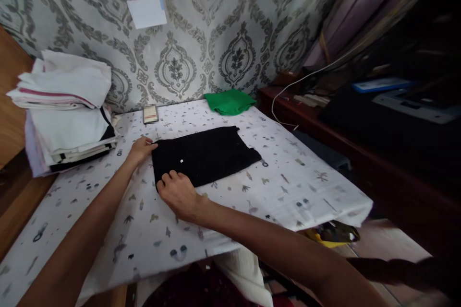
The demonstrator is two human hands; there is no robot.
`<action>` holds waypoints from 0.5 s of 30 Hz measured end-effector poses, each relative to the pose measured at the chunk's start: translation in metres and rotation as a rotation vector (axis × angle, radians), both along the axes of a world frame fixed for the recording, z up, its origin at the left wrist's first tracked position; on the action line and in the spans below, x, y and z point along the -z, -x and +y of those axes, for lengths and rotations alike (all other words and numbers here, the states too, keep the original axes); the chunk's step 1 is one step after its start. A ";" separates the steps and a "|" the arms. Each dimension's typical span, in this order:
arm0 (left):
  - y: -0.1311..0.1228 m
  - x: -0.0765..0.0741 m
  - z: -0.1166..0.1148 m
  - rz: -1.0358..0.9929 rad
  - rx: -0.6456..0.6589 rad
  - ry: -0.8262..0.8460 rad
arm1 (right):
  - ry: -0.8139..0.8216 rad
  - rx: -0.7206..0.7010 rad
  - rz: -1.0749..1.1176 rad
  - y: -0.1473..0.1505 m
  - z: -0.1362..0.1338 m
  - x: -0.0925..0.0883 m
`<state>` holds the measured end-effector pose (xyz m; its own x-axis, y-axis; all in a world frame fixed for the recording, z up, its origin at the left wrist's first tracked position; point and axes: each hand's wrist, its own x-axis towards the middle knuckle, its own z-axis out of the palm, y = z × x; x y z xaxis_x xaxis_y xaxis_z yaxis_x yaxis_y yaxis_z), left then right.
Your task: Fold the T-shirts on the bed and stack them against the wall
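A folded black garment (209, 153) lies flat on the table, with a small white spot near its left end. My left hand (141, 151) is at its far left corner, thumb and fingers pinched on the edge. At the near left corner, my right hand (177, 194) has its fingers curled down over the fabric and covers that corner. The right end of the garment has an uneven, notched outline.
A patterned white cloth (281, 201) covers the table. Folded white fabrics (68, 105) are stacked at the left. A folded green cloth (230, 102) and a small framed card (150, 114) sit by the wall. Right of the table, a white cable (275, 100) hangs beside dark furniture.
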<state>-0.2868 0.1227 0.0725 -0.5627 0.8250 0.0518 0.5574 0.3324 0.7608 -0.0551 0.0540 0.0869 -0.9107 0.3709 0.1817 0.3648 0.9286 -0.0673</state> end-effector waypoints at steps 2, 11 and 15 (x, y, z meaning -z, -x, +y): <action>-0.004 -0.005 0.005 -0.074 0.007 0.013 | 0.074 0.050 0.013 0.000 0.002 -0.005; -0.038 -0.057 0.024 -0.424 0.104 -0.114 | 0.605 0.357 0.523 -0.049 0.027 -0.012; -0.074 -0.075 0.054 -0.581 0.190 -0.170 | 0.655 0.258 0.744 -0.084 0.037 -0.010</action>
<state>-0.2128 0.1768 0.1477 -0.3833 0.9203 -0.0791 0.0753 0.1164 0.9903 0.0291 0.0912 0.0971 -0.5287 0.7689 0.3595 0.2069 0.5275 -0.8239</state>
